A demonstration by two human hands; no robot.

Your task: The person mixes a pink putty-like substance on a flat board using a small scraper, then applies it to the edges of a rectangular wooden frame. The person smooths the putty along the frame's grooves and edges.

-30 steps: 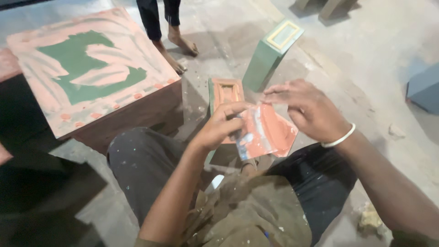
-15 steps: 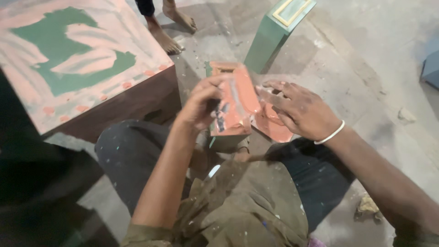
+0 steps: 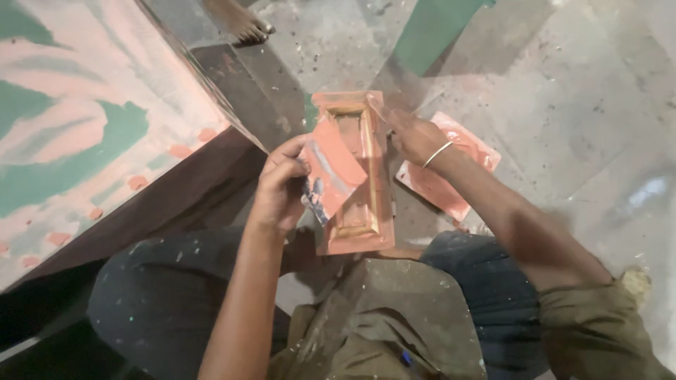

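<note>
Your left hand [image 3: 282,184] pinches an orange packet [image 3: 331,171] over the orange block [image 3: 359,176]; your right hand [image 3: 412,135] grips the block's top edge, second packet [image 3: 458,179] beside.

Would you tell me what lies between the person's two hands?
In the head view, the salmon-painted block lies between the left hand and right hand.

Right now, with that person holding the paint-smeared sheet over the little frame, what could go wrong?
The left hand pinches the smeared sheet only by one edge, so it may flop and smudge the salmon-painted frame. The right hand steadies the frame at its far end alone, so it could tip off the lap. A second smeared sheet lies on the floor beside the right arm, and a sleeve might drag through it.
</note>
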